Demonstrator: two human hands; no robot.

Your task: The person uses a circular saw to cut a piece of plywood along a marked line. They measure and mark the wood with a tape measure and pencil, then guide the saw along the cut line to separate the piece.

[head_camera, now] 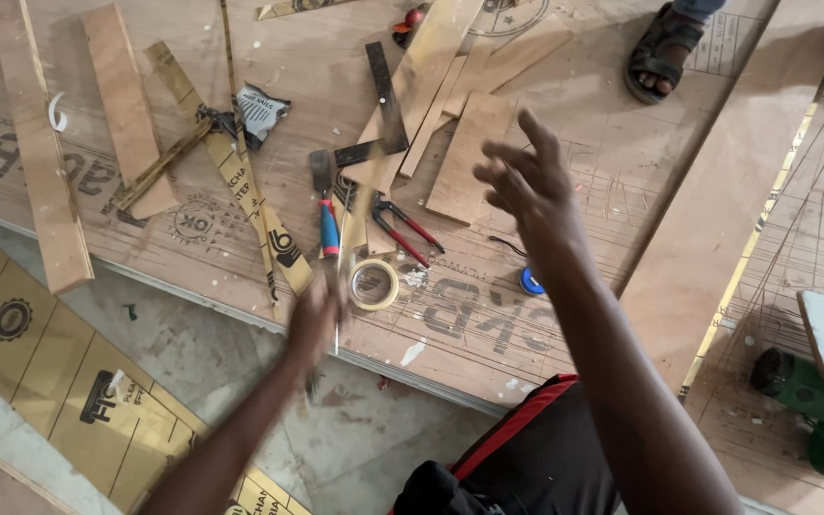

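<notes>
Head view shows my left hand (317,319) blurred with motion at the near edge of a large plywood sheet (565,124), closed around something thin and pale, a slim strip or blade (339,329) that runs down from my fist; the blur keeps me from telling what it is. Just to the right of that hand lies a roll of tape (374,284), flat on the sheet and not touching my fingers as far as I can see. A chisel with a blue and red handle (329,229) lies just beyond my left hand, its blade pointing away from me. Red-handled pliers (404,232) lie to the right of the chisel, near the tape. My right hand (526,186) hangs above the sheet with its fingers spread and loose, holding nothing. Beyond it lies a small rectangular offcut of plywood (466,157), and a black steel square (383,110) rests across a leaning wooden strip further left. A small blue round thing (530,281) sits on the sheet close to my right forearm. Far left, two longer boards (45,172) lie side by side with a printed yellow strip (240,181) beside them. At the far edge another person's sandalled foot (665,52) stands on the sheet. A green machine (813,401) sits at the near right.
</notes>
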